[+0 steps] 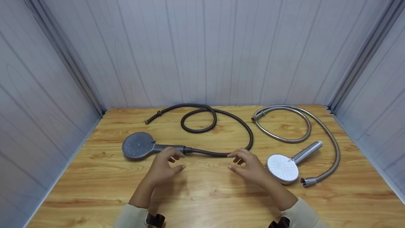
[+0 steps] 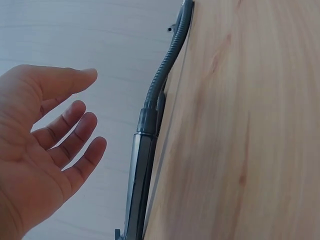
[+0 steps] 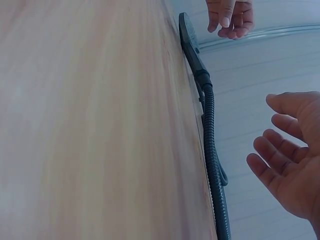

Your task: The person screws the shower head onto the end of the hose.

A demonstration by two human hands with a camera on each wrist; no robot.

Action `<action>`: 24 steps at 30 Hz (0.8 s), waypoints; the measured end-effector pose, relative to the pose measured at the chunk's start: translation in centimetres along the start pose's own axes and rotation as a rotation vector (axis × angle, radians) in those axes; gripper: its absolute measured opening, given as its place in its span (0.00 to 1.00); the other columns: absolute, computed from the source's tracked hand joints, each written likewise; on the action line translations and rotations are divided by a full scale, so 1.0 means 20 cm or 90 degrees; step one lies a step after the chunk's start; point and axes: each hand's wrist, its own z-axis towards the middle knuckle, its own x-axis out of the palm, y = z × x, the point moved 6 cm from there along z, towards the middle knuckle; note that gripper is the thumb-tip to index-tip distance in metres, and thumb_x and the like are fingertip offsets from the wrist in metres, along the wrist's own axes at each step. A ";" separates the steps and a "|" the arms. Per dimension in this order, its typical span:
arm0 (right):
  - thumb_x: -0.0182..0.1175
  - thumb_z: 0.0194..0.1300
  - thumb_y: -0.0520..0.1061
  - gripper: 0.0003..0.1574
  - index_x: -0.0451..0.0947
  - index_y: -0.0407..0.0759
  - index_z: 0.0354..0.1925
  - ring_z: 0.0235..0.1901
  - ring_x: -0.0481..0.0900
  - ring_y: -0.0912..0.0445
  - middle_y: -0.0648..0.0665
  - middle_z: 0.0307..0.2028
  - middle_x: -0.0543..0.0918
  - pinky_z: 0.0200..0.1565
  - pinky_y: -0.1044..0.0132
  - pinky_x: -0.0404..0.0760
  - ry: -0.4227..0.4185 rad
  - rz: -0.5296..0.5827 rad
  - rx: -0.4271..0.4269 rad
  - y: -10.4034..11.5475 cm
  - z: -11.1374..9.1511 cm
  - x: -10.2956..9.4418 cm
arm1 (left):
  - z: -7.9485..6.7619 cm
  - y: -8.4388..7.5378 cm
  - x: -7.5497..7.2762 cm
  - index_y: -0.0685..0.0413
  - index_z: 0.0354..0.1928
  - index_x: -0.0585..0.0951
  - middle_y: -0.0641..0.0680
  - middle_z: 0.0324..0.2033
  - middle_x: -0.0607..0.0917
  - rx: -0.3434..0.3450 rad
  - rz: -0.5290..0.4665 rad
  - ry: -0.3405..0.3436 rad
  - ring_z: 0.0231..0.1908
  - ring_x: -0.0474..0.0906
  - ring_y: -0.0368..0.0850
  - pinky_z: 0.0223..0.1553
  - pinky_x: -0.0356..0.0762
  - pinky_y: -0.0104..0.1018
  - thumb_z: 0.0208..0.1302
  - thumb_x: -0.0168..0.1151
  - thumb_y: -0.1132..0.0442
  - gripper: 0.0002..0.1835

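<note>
A dark grey shower head (image 1: 138, 145) lies face up on the left of the wooden table, its handle joined to a black shower hose (image 1: 234, 117) that loops behind. My left hand (image 1: 165, 166) hovers over the near side of that handle, fingers loosely bent and holding nothing. In the left wrist view the handle (image 2: 139, 185) and hose stand apart from the fingers. My right hand (image 1: 248, 166) is likewise raised, its fingertips overlapping the black hose in the head view; the right wrist view has the hose (image 3: 212, 150) apart from that hand (image 3: 295, 155).
To the right lies a chrome shower head (image 1: 282, 167) with a white face, its handle pointing back. A separate silver shower hose (image 1: 335, 142) curls around it, with its connector (image 1: 308, 181) near the front. Pale panel walls (image 1: 202, 53) enclose the table (image 1: 202, 202) on three sides.
</note>
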 end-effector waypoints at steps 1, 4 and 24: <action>0.68 0.61 0.41 0.16 0.80 0.40 0.48 0.39 0.79 0.51 0.44 0.45 0.79 0.42 0.55 0.80 0.001 -0.001 -0.001 0.00 0.00 0.00 | 0.00 0.00 0.01 0.51 0.41 0.82 0.55 0.39 0.80 -0.002 -0.009 0.004 0.41 0.77 0.53 0.42 0.77 0.56 0.53 0.73 0.71 0.14; 0.68 0.61 0.43 0.17 0.80 0.44 0.49 0.40 0.79 0.51 0.47 0.45 0.79 0.43 0.53 0.80 0.006 -0.001 0.005 0.00 -0.02 -0.02 | -0.01 -0.01 0.02 0.50 0.42 0.82 0.55 0.40 0.80 -0.011 -0.036 0.012 0.43 0.76 0.56 0.44 0.76 0.57 0.54 0.73 0.70 0.14; 0.69 0.58 0.36 0.16 0.81 0.43 0.46 0.38 0.81 0.45 0.47 0.44 0.80 0.41 0.54 0.81 -0.014 0.005 -0.019 0.00 -0.12 -0.12 | 0.01 -0.15 0.13 0.51 0.43 0.82 0.52 0.40 0.80 0.046 -0.110 0.025 0.43 0.77 0.55 0.44 0.78 0.53 0.54 0.71 0.74 0.16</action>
